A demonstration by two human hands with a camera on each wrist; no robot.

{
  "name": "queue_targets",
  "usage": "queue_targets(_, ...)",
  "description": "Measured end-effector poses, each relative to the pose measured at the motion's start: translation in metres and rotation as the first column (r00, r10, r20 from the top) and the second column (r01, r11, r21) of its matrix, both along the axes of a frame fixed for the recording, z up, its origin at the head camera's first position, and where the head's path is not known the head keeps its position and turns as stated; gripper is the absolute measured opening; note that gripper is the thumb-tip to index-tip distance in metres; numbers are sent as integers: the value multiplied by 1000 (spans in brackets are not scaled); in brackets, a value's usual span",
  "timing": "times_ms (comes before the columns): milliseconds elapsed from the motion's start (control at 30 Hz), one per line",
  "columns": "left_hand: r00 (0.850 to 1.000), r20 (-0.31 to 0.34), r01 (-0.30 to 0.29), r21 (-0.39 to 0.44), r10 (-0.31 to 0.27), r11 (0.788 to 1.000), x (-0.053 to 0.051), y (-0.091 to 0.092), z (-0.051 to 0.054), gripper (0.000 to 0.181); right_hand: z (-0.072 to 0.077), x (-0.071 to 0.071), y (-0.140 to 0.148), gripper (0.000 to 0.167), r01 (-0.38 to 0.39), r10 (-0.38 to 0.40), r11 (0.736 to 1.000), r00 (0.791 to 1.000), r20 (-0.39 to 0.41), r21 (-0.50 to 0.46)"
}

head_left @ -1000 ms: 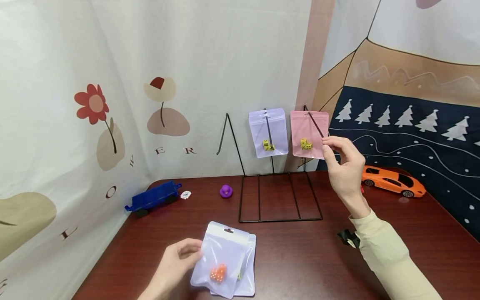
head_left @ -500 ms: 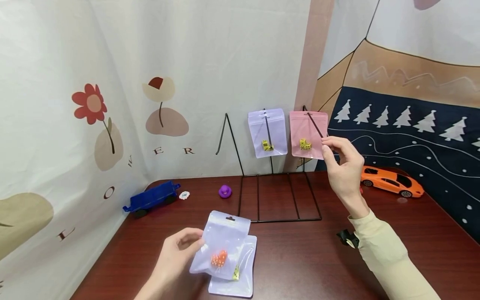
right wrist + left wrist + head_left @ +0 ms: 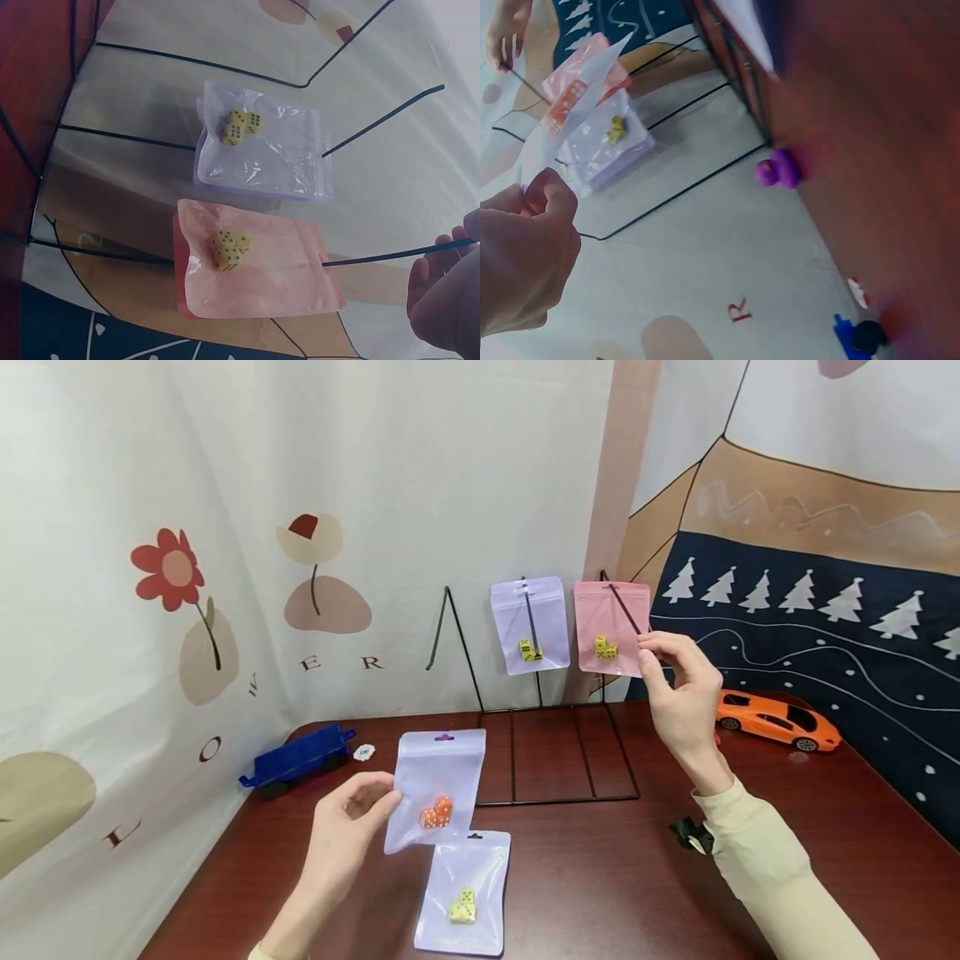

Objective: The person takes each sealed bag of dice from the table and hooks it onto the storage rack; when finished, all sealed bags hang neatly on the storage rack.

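Observation:
My left hand point(image 3: 337, 839) pinches the left edge of a lilac zip bag point(image 3: 442, 768) with orange dice inside, raised over the table. Another lilac bag point(image 3: 472, 864) holding yellow dice lies flat below it. My right hand point(image 3: 686, 693) pinches the tip of the right hook point(image 3: 382, 258) of a black wire display rack point(image 3: 558, 800). From that hook hangs a pink zip bag point(image 3: 596, 618) with yellow dice. The middle hook carries a lilac bag point(image 3: 510, 618), also with yellow dice. Nothing hangs on the left hook point(image 3: 437, 631).
A blue toy trailer point(image 3: 300, 755), a white chip point(image 3: 364, 752) and, in the left wrist view, a purple rubber duck point(image 3: 778, 169) are left of the rack. An orange toy car point(image 3: 780, 720) sits at the right. Printed curtains stand behind and beside the table.
My left hand has lifted the lilac bag with the orange dice up and forward, uncovering the bag beneath. The right hand keeps its grip on the hook tip.

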State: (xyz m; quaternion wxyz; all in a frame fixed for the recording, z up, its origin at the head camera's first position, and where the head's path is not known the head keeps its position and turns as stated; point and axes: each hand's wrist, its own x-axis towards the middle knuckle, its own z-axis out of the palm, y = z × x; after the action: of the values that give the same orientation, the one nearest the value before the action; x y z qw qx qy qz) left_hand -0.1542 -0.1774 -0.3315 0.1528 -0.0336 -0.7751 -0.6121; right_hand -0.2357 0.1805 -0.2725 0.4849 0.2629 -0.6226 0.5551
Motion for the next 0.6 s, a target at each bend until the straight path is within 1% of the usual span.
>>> queue_targets(133,999,-33,1,35,0,999,-7,7,5,23,-1,-1,-2,11,-13,13,1000,1000,-5,0)
queue_targets(233,999,-31,-8,83,10,997,-9,10,8,23,-2,-3,-5,10,-28,28,1000,1000,-3,-3)
queue_targets(300,999,-32,-3,114,7,994,-12,12,10,23,-3,-3,-5,10,-28,28,1000,1000,-3,-7)
queue_targets(400,999,-45,13,161,-5,987,-17,15,13,23,-3,-3,-5,9,-16,16,1000,1000,-2,-7)
queue_targets(500,997,-78,39,196,-24,980,-24,18,17,22,-2,-2,-3,9,-2,2,1000,1000,-1,-3)
queue_targets(567,994,-98,61,232,-39,971,-28,19,19,21,-2,-2,-2,10,2,-2,1000,1000,0,0)
queue_targets(600,993,-109,76,258,-49,963,-30,19,20,20,-2,-2,-1,10,3,-3,1000,1000,0,1)
